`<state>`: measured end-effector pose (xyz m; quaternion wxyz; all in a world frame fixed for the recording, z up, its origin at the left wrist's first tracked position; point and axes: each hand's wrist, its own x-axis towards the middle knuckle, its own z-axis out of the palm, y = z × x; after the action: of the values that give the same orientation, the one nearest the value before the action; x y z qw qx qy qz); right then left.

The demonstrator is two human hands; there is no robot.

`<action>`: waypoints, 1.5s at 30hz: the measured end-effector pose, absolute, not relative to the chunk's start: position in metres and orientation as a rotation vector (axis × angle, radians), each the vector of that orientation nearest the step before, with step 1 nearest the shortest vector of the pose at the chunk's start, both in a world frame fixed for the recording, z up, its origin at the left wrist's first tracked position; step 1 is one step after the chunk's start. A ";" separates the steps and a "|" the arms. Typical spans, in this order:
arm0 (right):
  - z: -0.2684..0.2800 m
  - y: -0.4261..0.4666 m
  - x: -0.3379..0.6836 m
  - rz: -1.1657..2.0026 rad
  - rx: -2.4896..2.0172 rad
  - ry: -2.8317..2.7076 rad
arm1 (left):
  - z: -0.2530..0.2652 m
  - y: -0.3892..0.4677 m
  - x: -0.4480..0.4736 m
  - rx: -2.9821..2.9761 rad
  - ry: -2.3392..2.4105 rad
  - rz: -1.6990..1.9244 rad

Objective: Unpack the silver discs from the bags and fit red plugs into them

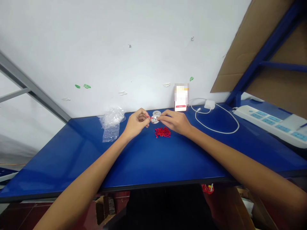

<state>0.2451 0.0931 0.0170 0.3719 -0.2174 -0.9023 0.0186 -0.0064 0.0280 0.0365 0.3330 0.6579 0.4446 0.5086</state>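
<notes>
My left hand [137,123] is closed in a pinch on a red cord loop [148,117], whose end points right. My right hand [176,121] reaches in from the other side, its thumb and forefinger pressed together over a small clear round dish [155,121]. What those fingertips hold, if anything, is too small to make out. Right behind this dish sits a second clear round piece [156,113], like a lid or another dish. A pile of red cord loops [162,132] with small metallic ends lies on the blue table just in front of the dish.
Crumpled clear plastic bags [111,123] lie left of my hands. A phone [180,99] leans upright against the white wall. To the right are a white charger [209,104] with its looped cable [230,132] and a long power strip [271,123] on the blue table [153,163].
</notes>
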 end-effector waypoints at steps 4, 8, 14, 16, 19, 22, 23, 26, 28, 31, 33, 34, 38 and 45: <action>0.014 0.096 0.244 0.155 -0.582 -2.287 | 0.033 0.028 -0.008 1.773 1.183 1.296; 0.011 0.096 0.243 0.225 -0.608 -2.291 | 0.034 0.028 -0.007 1.784 1.180 1.268; 0.011 0.093 0.241 0.160 -0.684 -2.300 | 0.036 0.027 -0.003 1.767 1.167 1.319; 0.012 0.092 0.240 0.155 -0.666 -2.304 | 0.037 0.026 -0.003 1.781 1.178 1.323; 0.013 0.092 0.239 0.196 -0.663 -2.312 | 0.038 0.025 -0.005 1.779 1.193 1.328; 0.012 0.093 0.239 0.222 -0.666 -2.302 | 0.037 0.026 -0.008 1.795 1.237 1.351; 0.012 0.093 0.239 0.215 -0.662 -2.299 | 0.036 0.027 -0.009 1.809 1.250 1.358; 0.011 0.093 0.239 0.159 -0.644 -2.308 | 0.032 0.030 -0.012 1.849 1.249 1.355; 0.010 0.094 0.239 0.093 -0.627 -2.327 | 0.030 0.032 -0.013 1.866 1.236 1.341; 0.008 0.096 0.239 -0.040 -0.547 -2.324 | 0.029 0.032 -0.012 1.929 1.254 1.309; 0.007 0.097 0.239 -0.125 -0.464 -2.286 | 0.030 0.031 -0.011 1.946 1.272 1.289; 0.007 0.098 0.239 -0.161 -0.429 -2.264 | 0.030 0.031 -0.011 1.926 1.277 1.285; 0.007 0.098 0.238 -0.222 -0.371 -2.219 | 0.031 0.031 -0.011 1.820 1.264 1.275; 0.011 0.096 0.238 -0.268 -0.294 -2.218 | 0.033 0.029 -0.011 2.023 1.325 1.270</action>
<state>0.2376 0.0958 0.0108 0.4297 -0.1179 -0.8888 -0.1075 -0.0110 0.0293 0.0326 0.2036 0.7252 0.4747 0.4552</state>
